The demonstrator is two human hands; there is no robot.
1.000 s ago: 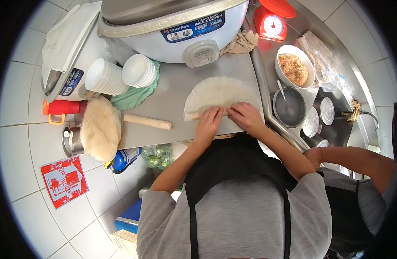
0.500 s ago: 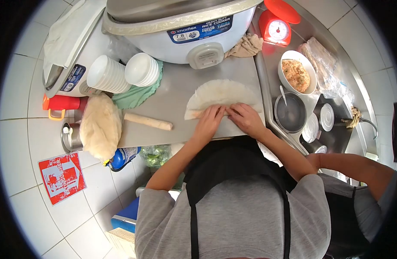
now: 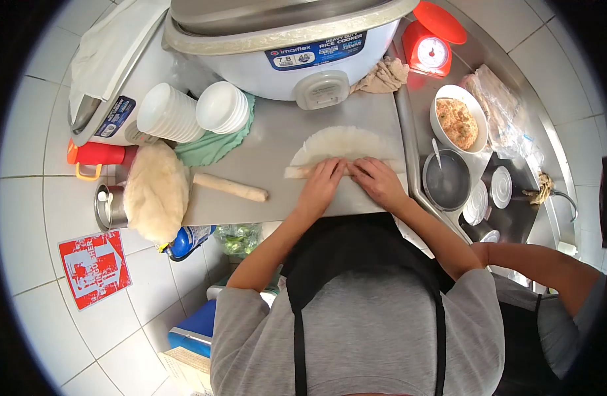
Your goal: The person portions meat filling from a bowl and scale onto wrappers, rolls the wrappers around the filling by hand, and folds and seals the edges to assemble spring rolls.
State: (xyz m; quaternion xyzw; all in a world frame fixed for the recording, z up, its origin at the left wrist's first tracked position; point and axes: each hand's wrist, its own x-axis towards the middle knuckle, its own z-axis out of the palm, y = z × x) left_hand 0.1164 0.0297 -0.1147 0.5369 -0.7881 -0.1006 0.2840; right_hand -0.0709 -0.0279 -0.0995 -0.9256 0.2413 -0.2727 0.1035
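Note:
A thin, pale spring roll wrapper point(image 3: 346, 140) lies on the steel counter, its near edge folded into a long roll. My left hand point(image 3: 322, 183) is closed over that rolled edge, fingertips pressed near the middle. Right beside it, my right hand point(image 3: 379, 183) grips the same edge with bent fingers. The ends of the roll stick out past both hands; any filling inside is hidden. To the left rests a finished spring roll point(image 3: 231, 187), slightly slanted and apart from my hands.
A large rice cooker point(image 3: 297, 59) stands behind the wrapper. Stacked white bowls point(image 3: 221, 107) sit on a green cloth point(image 3: 214, 146), near a bag of wrappers point(image 3: 157, 195). Rightward are a bowl of filling point(image 3: 456, 122), a dark pot point(image 3: 447, 179), a red scale point(image 3: 427, 49) and another person's arm point(image 3: 544, 261).
The wrapper's near edge is rolled slightly farther from me, and the orange filling glimpsed at its left is now covered. The whole view has shifted a little.

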